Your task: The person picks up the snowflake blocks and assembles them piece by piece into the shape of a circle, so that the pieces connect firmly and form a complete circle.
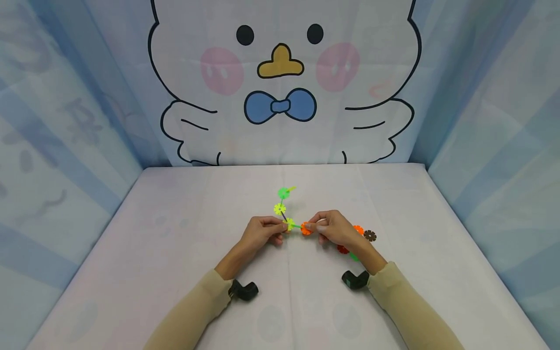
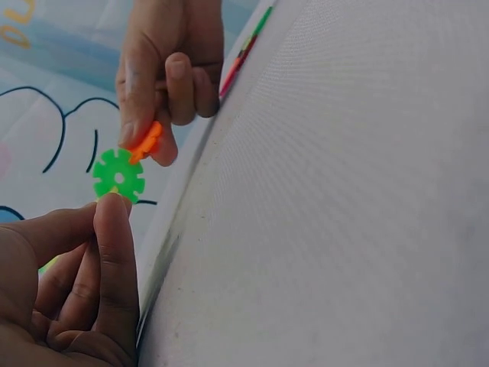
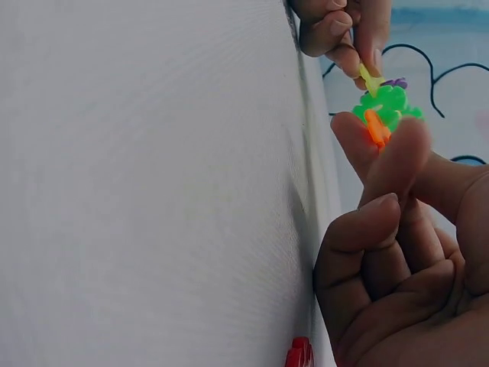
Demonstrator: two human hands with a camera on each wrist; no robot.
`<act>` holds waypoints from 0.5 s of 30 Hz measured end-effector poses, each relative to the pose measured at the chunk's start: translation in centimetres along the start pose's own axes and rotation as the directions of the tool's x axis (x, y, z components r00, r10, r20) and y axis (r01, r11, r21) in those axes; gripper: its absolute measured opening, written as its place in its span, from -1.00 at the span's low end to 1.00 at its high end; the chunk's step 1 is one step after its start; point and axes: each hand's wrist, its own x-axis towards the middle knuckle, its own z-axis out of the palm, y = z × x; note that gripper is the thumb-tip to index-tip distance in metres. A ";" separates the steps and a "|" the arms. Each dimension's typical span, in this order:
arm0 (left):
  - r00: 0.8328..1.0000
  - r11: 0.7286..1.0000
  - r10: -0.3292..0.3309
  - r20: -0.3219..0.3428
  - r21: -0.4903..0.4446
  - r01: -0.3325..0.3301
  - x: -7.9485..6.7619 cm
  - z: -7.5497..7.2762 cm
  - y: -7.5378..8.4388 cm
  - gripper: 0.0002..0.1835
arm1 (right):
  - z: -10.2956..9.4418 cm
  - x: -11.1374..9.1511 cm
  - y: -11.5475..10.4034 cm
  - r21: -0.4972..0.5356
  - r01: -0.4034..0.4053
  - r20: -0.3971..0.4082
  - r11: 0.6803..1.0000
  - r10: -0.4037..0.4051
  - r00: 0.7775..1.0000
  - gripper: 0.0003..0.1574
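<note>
Slotted plastic flower discs form a chain between the two hands above the table. My left hand (image 1: pixel 262 231) pinches a yellow slotted disc (image 1: pixel 290 223) between thumb and fingers. An orange slotted disc (image 1: pixel 305 229) is pinched by my right hand (image 1: pixel 336 227). Between them a green slotted disc (image 2: pixel 118 176) stands edge-on in the head view and meets both neighbours. Beyond the left fingertips the chain runs away through a purple disc (image 3: pixel 396 82), another yellow disc (image 1: pixel 279 209) and a light green disc (image 1: pixel 284 193) with a yellow piece at its end. Fingers hide parts of the pinched discs.
Loose discs lie by the right forearm: an orange one (image 1: pixel 358 229), a brown one (image 1: pixel 370 236), a red one (image 1: pixel 343 249) and a partly hidden green one (image 1: pixel 354 256). A pale cloth covers the table (image 1: pixel 197 204). Printed curtains (image 1: pixel 280 141) rise behind and at both sides.
</note>
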 end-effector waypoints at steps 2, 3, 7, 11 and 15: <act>1.000 1.000 0.002 0.000 -0.004 -0.002 0.0 0.0 0.1 -0.71 | 0.0 0.0 0.0 0.007 0.006 0.003 1.000 -0.006 1.000 -0.67; 1.000 1.000 0.002 0.000 -0.006 -0.002 0.0 0.0 0.1 -0.71 | 0.0 0.0 0.0 0.014 0.007 0.002 1.000 -0.007 1.000 -0.67; 1.000 1.000 0.005 -0.001 -0.019 -0.005 0.0 0.1 0.1 -0.72 | -0.1 0.1 0.1 -0.009 0.027 -0.021 1.000 -0.027 0.999 -0.70; 1.000 1.000 0.011 -0.003 -0.026 -0.011 -0.1 0.0 0.1 -0.72 | -0.1 0.1 0.1 -0.042 0.040 -0.050 0.998 -0.042 0.998 -0.71; 1.000 1.000 0.012 0.000 -0.026 -0.012 -0.1 0.0 0.0 -0.72 | -0.2 -0.1 0.1 -0.040 0.042 -0.060 0.998 -0.044 0.997 -0.70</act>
